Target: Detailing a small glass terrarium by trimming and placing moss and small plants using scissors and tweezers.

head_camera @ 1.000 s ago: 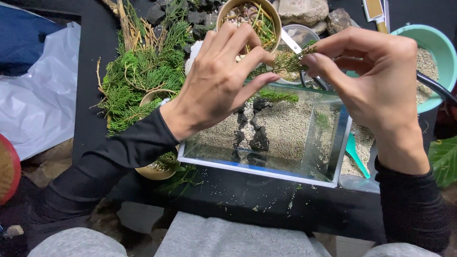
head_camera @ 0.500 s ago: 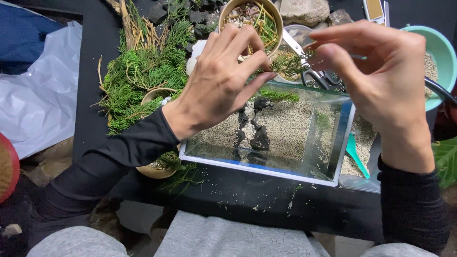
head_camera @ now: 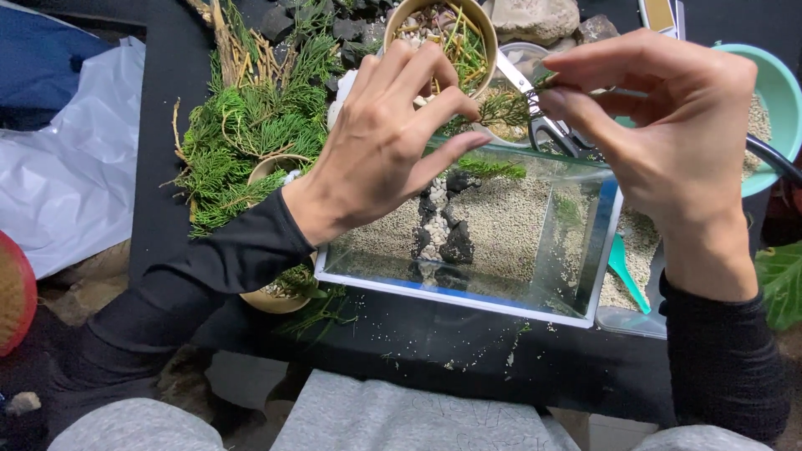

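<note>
A small green feathery conifer sprig [head_camera: 507, 107], pinched at either end between the fingertips of the left hand [head_camera: 386, 142] and right hand [head_camera: 660, 125] above the rectangular glass tank [head_camera: 535, 242] of pale gravel, could snap if tugged apart.
</note>
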